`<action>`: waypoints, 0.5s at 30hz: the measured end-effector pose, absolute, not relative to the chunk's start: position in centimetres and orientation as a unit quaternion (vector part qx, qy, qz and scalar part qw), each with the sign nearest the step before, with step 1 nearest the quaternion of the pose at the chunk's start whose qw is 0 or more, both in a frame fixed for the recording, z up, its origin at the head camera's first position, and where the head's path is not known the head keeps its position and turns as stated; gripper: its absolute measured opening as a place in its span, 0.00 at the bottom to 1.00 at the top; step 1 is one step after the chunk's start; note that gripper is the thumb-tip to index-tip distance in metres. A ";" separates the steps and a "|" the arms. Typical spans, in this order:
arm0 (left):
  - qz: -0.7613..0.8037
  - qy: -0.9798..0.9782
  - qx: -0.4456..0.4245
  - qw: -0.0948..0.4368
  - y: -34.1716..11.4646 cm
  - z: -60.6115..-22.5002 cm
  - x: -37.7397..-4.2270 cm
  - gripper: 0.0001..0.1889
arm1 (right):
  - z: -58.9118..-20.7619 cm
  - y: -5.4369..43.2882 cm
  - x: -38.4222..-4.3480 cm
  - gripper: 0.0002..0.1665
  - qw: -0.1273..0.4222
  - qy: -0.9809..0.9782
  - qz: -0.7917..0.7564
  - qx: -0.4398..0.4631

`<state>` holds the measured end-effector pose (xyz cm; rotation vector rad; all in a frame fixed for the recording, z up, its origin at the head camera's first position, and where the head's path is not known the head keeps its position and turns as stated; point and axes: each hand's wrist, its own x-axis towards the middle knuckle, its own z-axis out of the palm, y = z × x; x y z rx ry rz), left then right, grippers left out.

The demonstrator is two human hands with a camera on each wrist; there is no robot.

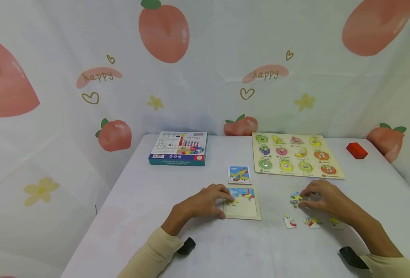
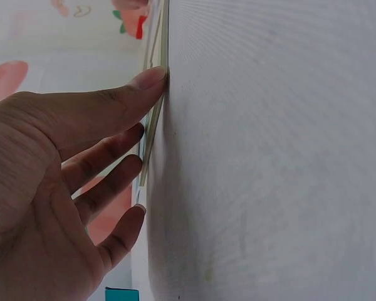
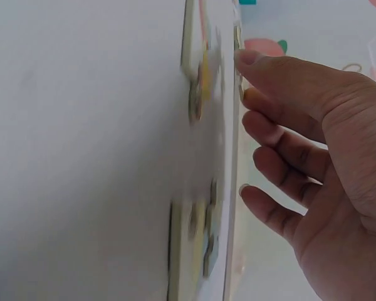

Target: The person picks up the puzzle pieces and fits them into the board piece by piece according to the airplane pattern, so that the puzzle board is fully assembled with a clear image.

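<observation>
My left hand (image 1: 208,200) rests at the left side of a wooden puzzle tray (image 1: 243,214). Its thumb touches the tray's edge (image 2: 153,128), while the fingertips reach over onto a yellow puzzle piece (image 1: 233,202) inside. Sky-blue pieces (image 1: 238,191) line the tray's top. To the right, my right hand (image 1: 321,197) pinches a blue-and-yellow jigsaw piece (image 1: 296,199) between thumb and index finger; its other fingers are loosely bent in the right wrist view. Below lie a red-and-white piece (image 1: 290,221), a yellow-and-red piece (image 1: 312,222) and a yellow piece (image 1: 336,222).
Behind the tray lies an airplane picture card (image 1: 239,175). A fruit puzzle board (image 1: 295,154) stands at the back right, with a red block (image 1: 356,150) beyond it. A boxed bead set (image 1: 178,148) sits at the back left, before a peach-print curtain (image 1: 198,88).
</observation>
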<state>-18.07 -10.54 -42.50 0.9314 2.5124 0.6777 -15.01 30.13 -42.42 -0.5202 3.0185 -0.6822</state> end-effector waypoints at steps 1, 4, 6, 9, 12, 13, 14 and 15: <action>0.241 0.893 0.331 0.187 -10.5 -42.5 -18.1 0.27 | -42.4 29.9 -15.1 0.14 -0.001 0.961 -0.220 -0.169; 0.241 0.893 0.332 0.187 -10.5 -42.6 -18.1 0.27 | -42.1 29.2 -15.1 0.13 -0.006 0.957 -0.228 -0.177; 0.240 0.893 0.332 0.186 -10.6 -42.6 -18.1 0.28 | -42.1 28.7 -15.2 0.13 -0.009 0.955 -0.233 -0.185; 0.243 0.892 0.331 0.186 -10.6 -42.7 -18.1 0.28 | -42.0 27.8 -15.4 0.12 -0.015 0.952 -0.237 -0.195; 0.245 0.892 0.331 0.186 -10.6 -42.7 -18.1 0.28 | -42.0 26.9 -15.6 0.12 -0.017 0.948 -0.240 -0.206; 0.245 0.892 0.332 0.185 -10.6 -42.7 -18.1 0.27 | -42.0 26.6 -15.7 0.11 -0.016 0.948 -0.240 -0.208; 0.245 0.892 0.332 0.184 -10.7 -42.7 -18.1 0.27 | -42.0 26.2 -15.8 0.11 -0.014 0.947 -0.242 -0.211; 0.245 0.892 0.332 0.184 -10.7 -42.6 -18.1 0.28 | -41.9 25.9 -15.9 0.11 -0.010 0.946 -0.243 -0.214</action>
